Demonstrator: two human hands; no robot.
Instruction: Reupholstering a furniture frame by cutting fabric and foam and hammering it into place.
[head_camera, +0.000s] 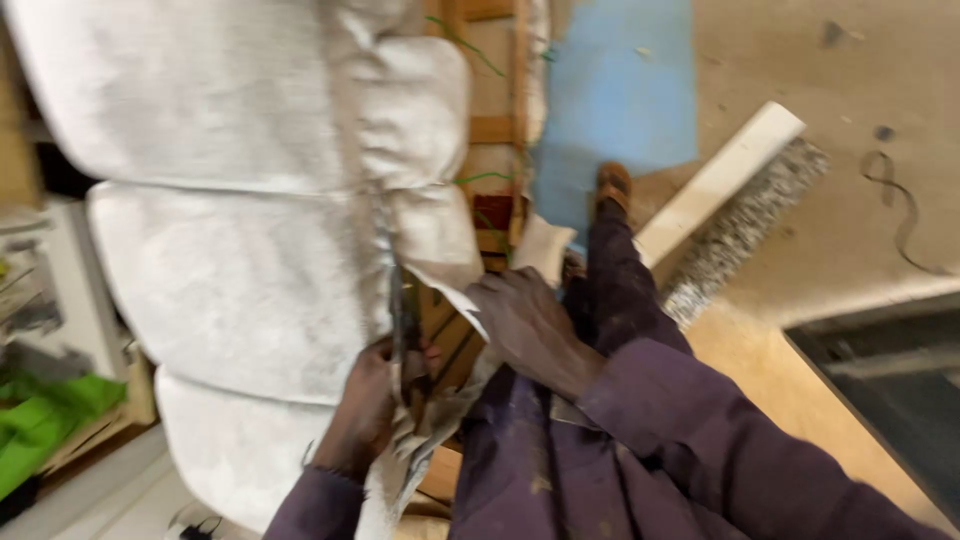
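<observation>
A white padded cushion cover (240, 200), quilted in three bulging sections, lies over a wooden frame (492, 130). My left hand (365, 405) is closed around a dark, narrow tool (400, 315) that stands along the cover's edge; what tool it is I cannot tell through the blur. My right hand (525, 325) grips a loose flap of the white fabric (450, 280) and holds it against the frame. Purple sleeves and trousers show below both hands.
A blue sheet (620, 90) lies on the floor beyond the frame. A white board (715, 185) rests on a speckled slab (745, 225). My sandalled foot (612, 185) stands on the floor. Green material (45, 415) sits at the left, a dark panel (890, 375) at the right.
</observation>
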